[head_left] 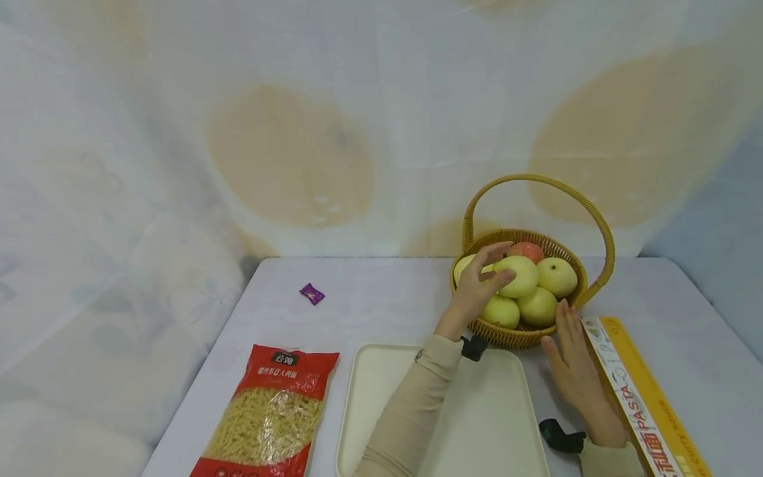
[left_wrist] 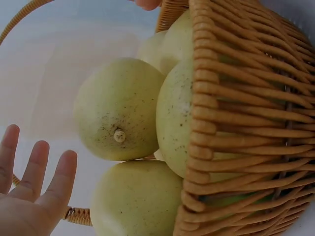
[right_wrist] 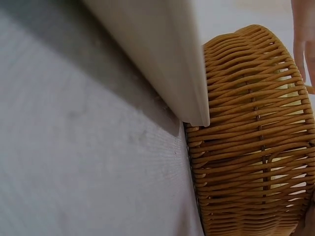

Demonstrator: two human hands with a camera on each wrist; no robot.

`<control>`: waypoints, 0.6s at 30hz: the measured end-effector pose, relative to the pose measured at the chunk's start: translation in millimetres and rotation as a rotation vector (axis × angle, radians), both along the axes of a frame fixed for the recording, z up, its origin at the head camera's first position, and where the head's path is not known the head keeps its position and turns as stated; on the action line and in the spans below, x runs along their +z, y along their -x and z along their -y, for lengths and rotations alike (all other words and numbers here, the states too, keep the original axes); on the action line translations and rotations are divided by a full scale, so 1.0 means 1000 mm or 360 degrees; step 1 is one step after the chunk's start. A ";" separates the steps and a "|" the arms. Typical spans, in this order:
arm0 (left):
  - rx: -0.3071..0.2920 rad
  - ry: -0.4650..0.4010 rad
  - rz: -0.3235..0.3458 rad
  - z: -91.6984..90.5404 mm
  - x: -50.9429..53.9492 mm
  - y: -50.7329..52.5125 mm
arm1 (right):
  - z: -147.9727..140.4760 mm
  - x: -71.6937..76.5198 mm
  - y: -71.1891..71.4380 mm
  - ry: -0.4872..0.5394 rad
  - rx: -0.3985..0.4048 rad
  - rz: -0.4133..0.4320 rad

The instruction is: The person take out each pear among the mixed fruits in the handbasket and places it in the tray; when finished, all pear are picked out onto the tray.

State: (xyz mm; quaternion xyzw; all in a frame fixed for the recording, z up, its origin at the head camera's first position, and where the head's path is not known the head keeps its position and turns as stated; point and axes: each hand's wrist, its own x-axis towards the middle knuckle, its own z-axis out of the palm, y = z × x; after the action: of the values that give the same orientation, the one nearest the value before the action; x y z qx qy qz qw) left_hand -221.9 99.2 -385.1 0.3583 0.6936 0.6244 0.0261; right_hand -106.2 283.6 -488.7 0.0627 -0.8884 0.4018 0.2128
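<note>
A wicker basket (head_left: 514, 339) at the back right holds several yellow-green fruits (head_left: 556, 277) and a red one (head_left: 527, 251). My left hand (head_left: 477, 281) hovers over its left part, fingers spread beside the topmost fruit (head_left: 517, 275). In the left wrist view, a gap shows between the left hand (left_wrist: 42, 194) and that fruit (left_wrist: 118, 110). My right hand (head_left: 575, 364) is at the basket's front right, fingers extended toward the rim; whether they touch it I cannot tell. The right wrist view shows the basket's woven side (right_wrist: 256, 147).
A cream tray (head_left: 477, 424) lies in front of the basket, under my left forearm. Left of it is a red bag of pasta (head_left: 271, 417), with a small purple candy (head_left: 312, 293) farther back. A yellow and white pasta box (head_left: 644, 397) lies right of my right hand.
</note>
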 end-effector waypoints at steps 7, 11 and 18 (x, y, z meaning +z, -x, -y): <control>0.0018 0.0038 -0.0011 -0.007 0.001 0.003 | -0.002 0.001 -0.004 -0.0008 0.0024 -0.0026; 0.0030 0.0043 0.0012 -0.011 -0.001 0.002 | -0.004 0.001 -0.006 0.0009 0.0040 -0.0022; 0.0018 0.0063 0.0055 -0.017 -0.004 -0.005 | -0.004 -0.001 -0.014 0.0016 0.0033 0.0001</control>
State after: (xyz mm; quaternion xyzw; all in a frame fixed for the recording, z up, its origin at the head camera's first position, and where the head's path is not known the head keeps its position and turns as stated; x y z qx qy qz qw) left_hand -216.9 116.3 -388.9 0.3429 0.7072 0.6169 0.0416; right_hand -91.8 287.9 -489.3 0.0705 -0.8858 0.4085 0.2086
